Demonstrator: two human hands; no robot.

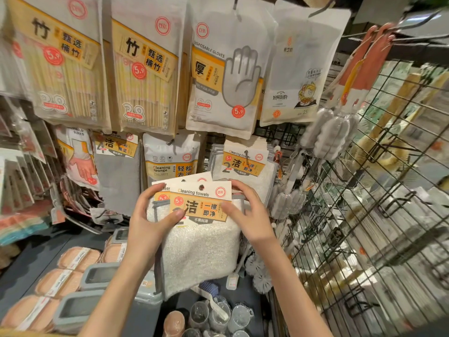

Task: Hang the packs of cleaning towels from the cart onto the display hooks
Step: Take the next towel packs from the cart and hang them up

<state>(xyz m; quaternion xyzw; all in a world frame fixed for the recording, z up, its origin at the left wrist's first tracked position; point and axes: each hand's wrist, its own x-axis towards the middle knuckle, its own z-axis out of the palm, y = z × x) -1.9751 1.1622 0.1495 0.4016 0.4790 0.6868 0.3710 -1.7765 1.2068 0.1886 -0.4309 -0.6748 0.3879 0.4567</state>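
I hold packs of cleaning towels (201, 239), white cloths with orange-and-white card headers, in front of the display. My left hand (150, 215) grips the left edge of the headers, thumb on the front card. My right hand (247, 212) pinches the right edge of the front header. The front card's hang hole (201, 187) is visible near its top. Behind and slightly above, matching cleaning towel packs (245, 166) hang on a display hook (246, 152). The cart is not in view.
Chopstick packs (143, 69), disposable glove packs (226, 76) and a cleaning sponge pack (170, 156) hang above and to the left. A wire grid rack (364, 215) with hooks and bottle brushes stands at right. Soap boxes (80, 259) and small cups (218, 312) lie on the shelf below.
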